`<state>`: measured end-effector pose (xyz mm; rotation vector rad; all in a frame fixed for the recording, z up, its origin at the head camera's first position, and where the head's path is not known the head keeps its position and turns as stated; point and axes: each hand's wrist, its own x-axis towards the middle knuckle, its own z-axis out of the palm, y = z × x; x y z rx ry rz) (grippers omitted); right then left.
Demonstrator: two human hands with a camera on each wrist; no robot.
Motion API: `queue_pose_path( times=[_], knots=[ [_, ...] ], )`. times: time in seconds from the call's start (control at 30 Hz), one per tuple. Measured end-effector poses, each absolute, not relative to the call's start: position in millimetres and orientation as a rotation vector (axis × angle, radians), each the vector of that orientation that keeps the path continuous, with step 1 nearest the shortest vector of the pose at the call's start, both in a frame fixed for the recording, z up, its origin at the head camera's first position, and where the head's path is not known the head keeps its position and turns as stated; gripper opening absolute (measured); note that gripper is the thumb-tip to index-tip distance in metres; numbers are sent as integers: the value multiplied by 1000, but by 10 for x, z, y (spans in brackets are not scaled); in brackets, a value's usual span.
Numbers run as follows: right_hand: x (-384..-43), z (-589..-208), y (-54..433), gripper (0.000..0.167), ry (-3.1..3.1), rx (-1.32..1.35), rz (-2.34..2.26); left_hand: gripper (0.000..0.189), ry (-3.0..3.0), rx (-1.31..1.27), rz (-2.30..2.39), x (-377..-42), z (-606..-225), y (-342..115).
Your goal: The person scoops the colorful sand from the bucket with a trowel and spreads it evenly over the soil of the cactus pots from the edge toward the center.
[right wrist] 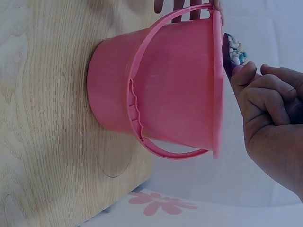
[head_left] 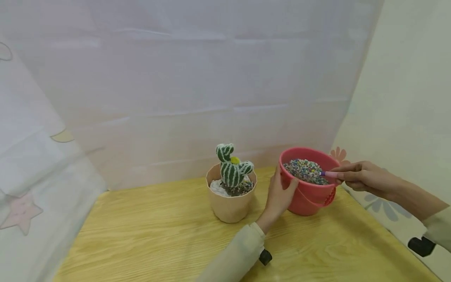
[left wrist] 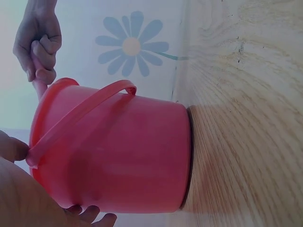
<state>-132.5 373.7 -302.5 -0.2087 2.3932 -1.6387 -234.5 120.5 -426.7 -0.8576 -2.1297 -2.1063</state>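
A pink bucket (head_left: 305, 201) stands on the wooden table, part filled with small multicoloured pebbles (head_left: 299, 166). My left hand (head_left: 280, 197) holds its near left side, the thumb at the rim and the other fingers round the wall. Over the right side of the rim, my right hand (head_left: 370, 178) grips the pink handle of a small shovel (head_left: 332, 174). In the right wrist view its purple blade (right wrist: 227, 56) carries a heap of pebbles (right wrist: 236, 49) just above the rim. The bucket's handle (left wrist: 85, 111) hangs down along its outside.
Left of the bucket, a peach pot (head_left: 229, 205) holds a knitted green cactus (head_left: 231, 174) with a yellow flower, white filling and some pebbles round its base. Patterned cloth (head_left: 176, 98) hangs behind and at both sides of the table (head_left: 141, 231).
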Motion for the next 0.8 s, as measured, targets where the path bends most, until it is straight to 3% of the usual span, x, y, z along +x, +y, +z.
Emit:
queue_pose_path(
  times=[0.8],
  knots=[
    [-1251,-2983,3661,35,2428,-207,-1608,68,-2151,-988,-2057,-2116,-4259,850]
  ],
)
